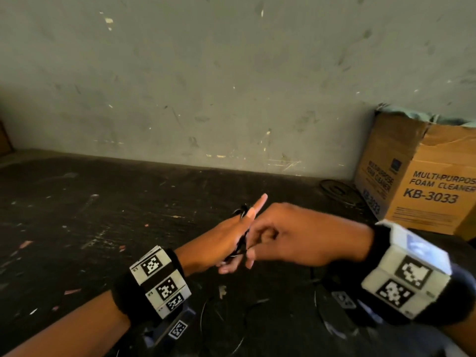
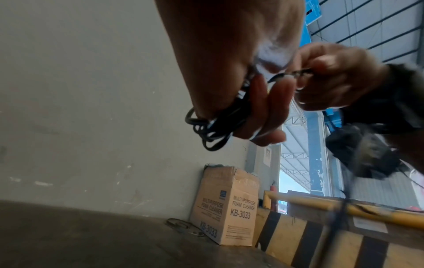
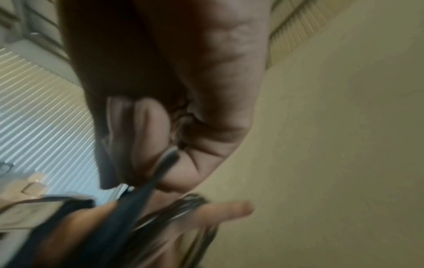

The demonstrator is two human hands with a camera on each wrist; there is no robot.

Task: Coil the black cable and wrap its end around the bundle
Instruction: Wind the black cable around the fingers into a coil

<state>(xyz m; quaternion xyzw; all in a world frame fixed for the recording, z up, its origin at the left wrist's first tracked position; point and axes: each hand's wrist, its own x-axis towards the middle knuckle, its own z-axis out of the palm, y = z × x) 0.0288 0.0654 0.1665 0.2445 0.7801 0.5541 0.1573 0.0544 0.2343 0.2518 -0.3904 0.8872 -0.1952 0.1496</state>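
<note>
The black cable [image 2: 213, 127] is gathered into a bundle of several loops. My left hand [image 1: 239, 235] holds this bundle above the dark table, with its index finger pointing straight out toward the wall. In the head view only short bits of the cable [image 1: 241, 210] show between my hands. My right hand [image 1: 257, 244] sits close against the left one, and its curled fingers pinch the cable's free end [image 2: 294, 73]. In the blurred right wrist view that cable end [image 3: 160, 168] runs from my fingertips [image 3: 151, 130] down to the loops [image 3: 188, 203] on the left hand.
A cardboard box [image 1: 425, 181] printed "Foam Cleaner KB-3033" stands at the right against the grey wall. A flat dark ring [image 1: 334, 189] lies beside it. The worktable [image 1: 103, 215] is dark and scuffed. Thin wires [image 1: 219, 318] lie near its front edge. A yellow-and-black barrier [image 2: 321, 235] is beyond the table.
</note>
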